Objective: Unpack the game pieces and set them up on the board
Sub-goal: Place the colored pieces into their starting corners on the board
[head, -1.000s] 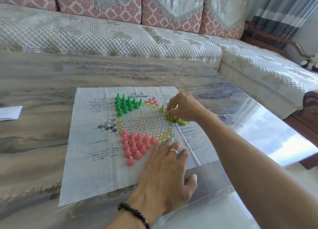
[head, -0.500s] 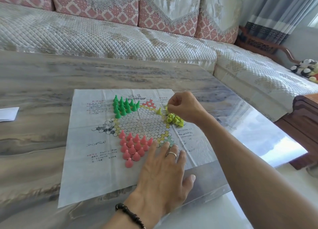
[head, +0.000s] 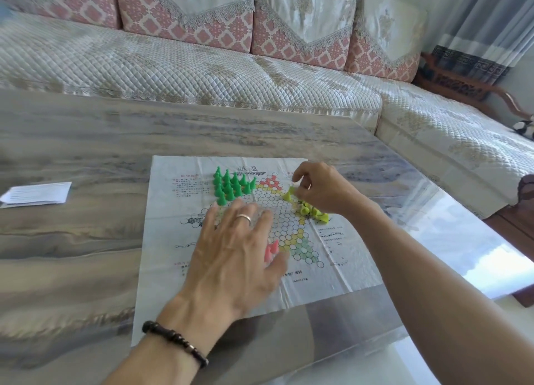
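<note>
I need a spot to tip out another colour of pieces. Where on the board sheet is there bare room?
Free: the near left margin of the paper board, beside the left hand, and the near right corner past the green-printed point. Crowded: the far left point with the green pieces, and the right point, where the right hand works among the yellow pieces.

Single view only: head-worn wide-angle camera, looking forward and down from the near edge of the table (head: pixel 86 142). Close range: both forearms enter from the bottom of frame, left hand (head: pixel 234 248) in the centre foreground, right hand (head: pixel 320 188) just beyond it. The paper game board (head: pixel 173 269) lies mid-frame, its far edge toward the sofa (head: pixel 173 66), which fills the upper part. Straight lines bow near the frame edges. No second view, so no shared area.
</note>
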